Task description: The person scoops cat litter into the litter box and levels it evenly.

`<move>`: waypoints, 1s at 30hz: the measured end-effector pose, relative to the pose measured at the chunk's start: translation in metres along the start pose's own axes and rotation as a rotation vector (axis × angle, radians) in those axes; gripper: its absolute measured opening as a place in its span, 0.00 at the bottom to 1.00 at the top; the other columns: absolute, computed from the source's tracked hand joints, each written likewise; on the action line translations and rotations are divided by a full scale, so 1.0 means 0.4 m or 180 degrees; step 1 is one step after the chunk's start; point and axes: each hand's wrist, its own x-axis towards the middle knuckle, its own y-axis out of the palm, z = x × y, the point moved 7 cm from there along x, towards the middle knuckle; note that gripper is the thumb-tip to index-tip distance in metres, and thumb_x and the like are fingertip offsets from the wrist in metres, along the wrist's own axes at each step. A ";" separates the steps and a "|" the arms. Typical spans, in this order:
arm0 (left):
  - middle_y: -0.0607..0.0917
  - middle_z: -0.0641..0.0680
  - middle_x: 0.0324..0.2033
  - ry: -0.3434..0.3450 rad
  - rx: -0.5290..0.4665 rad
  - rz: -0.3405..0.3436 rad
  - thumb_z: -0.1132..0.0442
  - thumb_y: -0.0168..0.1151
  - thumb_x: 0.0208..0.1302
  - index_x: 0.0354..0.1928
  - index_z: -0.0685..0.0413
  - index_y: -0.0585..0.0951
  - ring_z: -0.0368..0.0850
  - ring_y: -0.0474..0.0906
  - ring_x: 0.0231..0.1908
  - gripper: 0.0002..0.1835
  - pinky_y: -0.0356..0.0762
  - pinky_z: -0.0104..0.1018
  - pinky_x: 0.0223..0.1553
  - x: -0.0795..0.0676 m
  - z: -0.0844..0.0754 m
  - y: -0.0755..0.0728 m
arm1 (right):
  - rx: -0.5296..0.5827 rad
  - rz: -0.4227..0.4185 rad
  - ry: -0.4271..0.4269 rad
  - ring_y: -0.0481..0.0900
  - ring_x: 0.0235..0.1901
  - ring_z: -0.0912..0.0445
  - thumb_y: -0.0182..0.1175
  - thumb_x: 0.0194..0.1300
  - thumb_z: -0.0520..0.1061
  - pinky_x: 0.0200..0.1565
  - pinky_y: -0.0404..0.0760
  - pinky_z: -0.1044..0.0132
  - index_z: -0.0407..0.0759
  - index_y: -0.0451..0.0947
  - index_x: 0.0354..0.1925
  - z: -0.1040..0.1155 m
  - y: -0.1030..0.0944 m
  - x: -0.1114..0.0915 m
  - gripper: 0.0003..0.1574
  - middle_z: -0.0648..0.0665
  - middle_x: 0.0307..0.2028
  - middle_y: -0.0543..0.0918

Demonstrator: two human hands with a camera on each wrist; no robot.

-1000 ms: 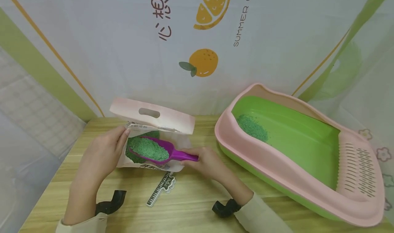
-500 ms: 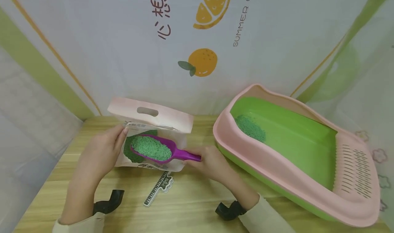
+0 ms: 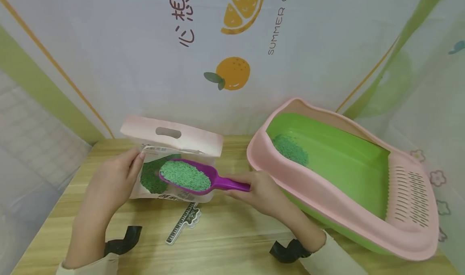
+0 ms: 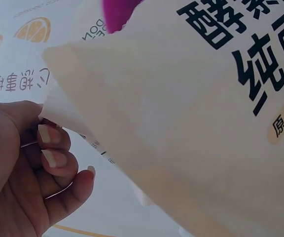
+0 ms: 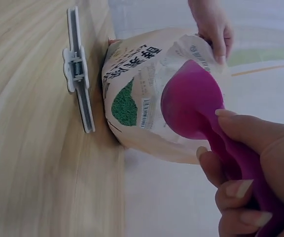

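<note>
My right hand (image 3: 261,190) grips the handle of a purple scoop (image 3: 214,178). Heaped in the scoop are green litter pellets (image 3: 185,175), above the mouth of an open bag of litter (image 3: 174,196). More green pellets show inside the bag. With thumb and fingers, my left hand (image 3: 112,182) pinches the bag's top edge at its left corner; the left wrist view shows those fingers curled at the bag's paper (image 4: 147,123). The right wrist view has the scoop's underside in front of the bag, which stands upright on the table.
Right of the bag stands a pink and green litter box (image 3: 341,194), with a small pile of green pellets (image 3: 290,150) in its far left corner. A sealing clip (image 3: 183,223) lies on the wooden table (image 3: 218,242) before the bag. A printed curtain (image 3: 145,65) hangs behind.
My right hand has lifted the filled scoop and drawn it rightward, partly out over the bag's right edge. The left hand keeps its pinch on the bag. The head view has shifted slightly.
</note>
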 end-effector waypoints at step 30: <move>0.61 0.49 0.16 -0.0053 -0.0044 0.0130 0.52 0.43 0.82 0.26 0.50 0.66 0.44 0.59 0.19 0.21 0.57 0.36 0.24 0.000 0.013 0.010 | -0.0416 -0.0665 0.0169 0.67 0.21 0.70 0.76 0.57 0.51 0.23 0.71 0.74 0.62 0.87 0.47 -0.010 -0.227 -0.204 0.17 0.65 0.26 0.82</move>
